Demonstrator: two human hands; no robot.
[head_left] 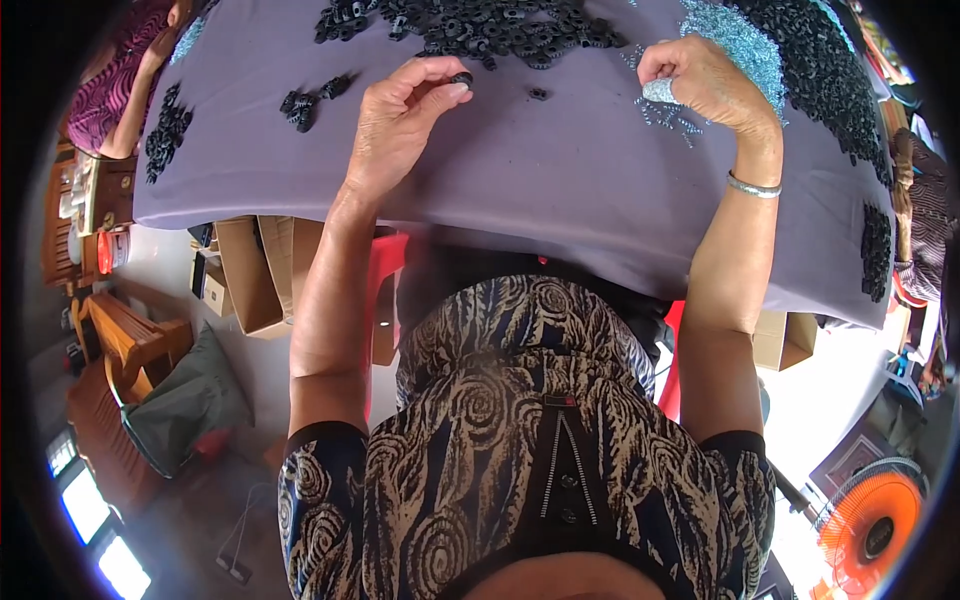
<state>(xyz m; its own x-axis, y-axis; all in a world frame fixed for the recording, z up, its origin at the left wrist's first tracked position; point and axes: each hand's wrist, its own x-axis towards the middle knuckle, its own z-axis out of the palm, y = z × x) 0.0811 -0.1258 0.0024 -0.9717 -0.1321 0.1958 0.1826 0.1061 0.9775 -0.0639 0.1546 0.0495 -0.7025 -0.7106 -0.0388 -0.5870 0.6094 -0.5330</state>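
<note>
My left hand (400,120) is raised over the table, its thumb and fingers pinched on a small black ring-shaped part (462,78). Across from it, my right hand (710,85) bends down, fingers pressed together, over a scatter of small silvery coil springs (672,122). A whitish wrap (660,91) covers one of its fingers, and whatever its fingertips pinch is hidden. One loose black part (538,94) lies between the hands. Beyond them spreads a large heap of similar black parts (540,38). A pale blue-silver pile (745,45) lies behind my right hand.
Purple-grey cloth covers the table (540,190). More black parts lie in a long pile at right (825,85) and in clusters at left (300,108). People sit at both sides. Cardboard boxes (250,275) stand under the table; an orange fan (870,530) is at lower right.
</note>
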